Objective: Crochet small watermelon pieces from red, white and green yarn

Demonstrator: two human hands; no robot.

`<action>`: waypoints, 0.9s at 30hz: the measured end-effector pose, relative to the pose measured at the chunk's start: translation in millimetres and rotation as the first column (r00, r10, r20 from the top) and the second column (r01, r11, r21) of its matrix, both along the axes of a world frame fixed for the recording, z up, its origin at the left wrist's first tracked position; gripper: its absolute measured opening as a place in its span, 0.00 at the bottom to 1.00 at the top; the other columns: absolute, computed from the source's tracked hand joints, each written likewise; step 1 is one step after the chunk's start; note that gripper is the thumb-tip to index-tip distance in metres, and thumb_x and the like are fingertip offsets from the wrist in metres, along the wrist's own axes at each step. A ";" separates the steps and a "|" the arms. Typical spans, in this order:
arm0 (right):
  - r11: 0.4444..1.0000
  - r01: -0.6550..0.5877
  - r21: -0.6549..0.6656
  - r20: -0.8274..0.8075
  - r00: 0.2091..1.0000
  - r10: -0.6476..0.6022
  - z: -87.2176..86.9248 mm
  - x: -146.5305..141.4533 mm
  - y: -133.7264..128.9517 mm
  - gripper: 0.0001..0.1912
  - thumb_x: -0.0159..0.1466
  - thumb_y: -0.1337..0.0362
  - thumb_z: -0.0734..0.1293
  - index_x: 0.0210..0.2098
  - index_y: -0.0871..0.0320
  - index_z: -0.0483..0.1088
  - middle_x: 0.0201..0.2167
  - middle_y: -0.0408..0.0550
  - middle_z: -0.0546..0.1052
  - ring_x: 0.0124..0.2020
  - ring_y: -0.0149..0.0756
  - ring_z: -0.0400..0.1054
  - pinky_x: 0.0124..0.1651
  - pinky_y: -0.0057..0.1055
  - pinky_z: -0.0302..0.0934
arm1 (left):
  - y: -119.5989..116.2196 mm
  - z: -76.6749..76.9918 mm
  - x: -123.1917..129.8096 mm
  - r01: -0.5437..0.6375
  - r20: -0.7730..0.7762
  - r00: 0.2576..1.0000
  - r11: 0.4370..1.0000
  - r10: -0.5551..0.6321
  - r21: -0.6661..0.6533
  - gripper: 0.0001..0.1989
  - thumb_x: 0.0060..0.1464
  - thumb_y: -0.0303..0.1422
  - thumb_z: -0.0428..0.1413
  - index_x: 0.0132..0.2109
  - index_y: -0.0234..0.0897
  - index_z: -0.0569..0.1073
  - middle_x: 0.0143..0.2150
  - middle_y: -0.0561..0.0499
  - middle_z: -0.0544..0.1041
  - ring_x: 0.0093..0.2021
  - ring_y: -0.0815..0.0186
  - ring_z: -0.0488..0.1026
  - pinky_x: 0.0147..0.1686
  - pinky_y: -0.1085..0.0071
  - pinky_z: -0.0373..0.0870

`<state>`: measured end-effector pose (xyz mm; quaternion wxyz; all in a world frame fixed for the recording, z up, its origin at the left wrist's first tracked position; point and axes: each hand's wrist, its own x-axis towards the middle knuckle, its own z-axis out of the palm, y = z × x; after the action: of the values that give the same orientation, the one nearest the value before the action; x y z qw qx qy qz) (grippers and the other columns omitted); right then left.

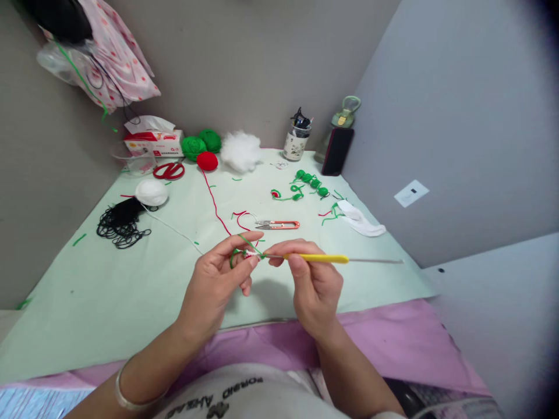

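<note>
I am holding a small crocheted piece (250, 254) in my left hand (220, 276), the grip narrowing to a pinch between thumb and fingers. The piece, showing white, green and a little red, is hovering over the near middle of the tabletop (109, 302), between my two hands. A green strand is slanting past the left fingertips. My right hand (318, 285) is gripping a yellow-handled hook (317, 258), fingers closing around the front of the handle; its thin metal tip is pointing left and meeting the piece's edge, while the bare back end is sticking out to the right.

Just beyond my hands, orange-handled snips (279, 225) are lying with their blades pointing left. Farther back, a red yarn ball (207, 161) is trailing its strand toward me, with two green yarn balls (193, 148) sitting behind it beside white fluff (241, 151). On the left, a white yarn ball (151, 192) is resting against black yarn (123, 221). At right, a dark phone (338, 152) is standing before a green bottle (343, 119).
</note>
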<state>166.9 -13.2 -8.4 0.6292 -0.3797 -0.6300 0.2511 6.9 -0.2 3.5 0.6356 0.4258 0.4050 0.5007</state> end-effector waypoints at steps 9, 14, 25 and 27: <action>0.884 0.149 0.443 0.391 0.855 -0.340 -12.8 -7.0 3.0 0.17 0.71 0.72 0.66 0.54 0.50 0.76 0.43 0.52 0.81 0.46 0.41 0.77 0.44 0.37 0.75 | 2.8 3.1 4.2 0.129 0.238 0.967 0.977 -0.086 -0.169 0.24 0.53 0.29 0.70 0.57 0.42 0.81 0.25 0.61 0.65 0.18 0.79 0.55 0.16 0.83 0.59; 0.997 0.054 0.058 -0.071 0.996 -0.050 -4.3 -2.8 7.2 0.12 0.74 0.67 0.63 0.43 0.52 0.79 0.36 0.47 0.81 0.33 0.35 0.74 0.36 0.34 0.72 | 9.5 9.6 -1.9 0.173 0.346 0.935 0.949 -0.074 -0.264 0.19 0.53 0.27 0.70 0.53 0.35 0.83 0.22 0.63 0.61 0.18 0.81 0.45 0.14 0.86 0.51; 0.951 0.107 0.291 0.324 0.924 -0.203 -6.6 -2.3 1.5 0.16 0.70 0.73 0.67 0.51 0.48 0.79 0.44 0.51 0.83 0.45 0.40 0.78 0.44 0.37 0.74 | 4.5 7.7 6.3 0.143 0.277 0.957 0.969 -0.083 -0.202 0.19 0.52 0.31 0.72 0.52 0.38 0.84 0.25 0.60 0.66 0.17 0.83 0.52 0.15 0.86 0.56; 0.945 0.112 0.307 0.310 0.927 -0.210 -6.9 0.2 1.3 0.17 0.70 0.74 0.67 0.51 0.48 0.79 0.44 0.51 0.83 0.45 0.40 0.78 0.44 0.37 0.74 | 7.2 6.3 4.1 0.205 0.347 0.932 0.944 -0.107 -0.260 0.17 0.52 0.31 0.71 0.49 0.34 0.85 0.22 0.62 0.60 0.17 0.82 0.47 0.14 0.86 0.54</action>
<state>167.1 -11.8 -15.3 0.5781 -0.3740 -0.7243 0.0362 11.0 7.1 9.8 0.7879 0.2693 0.3272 0.4468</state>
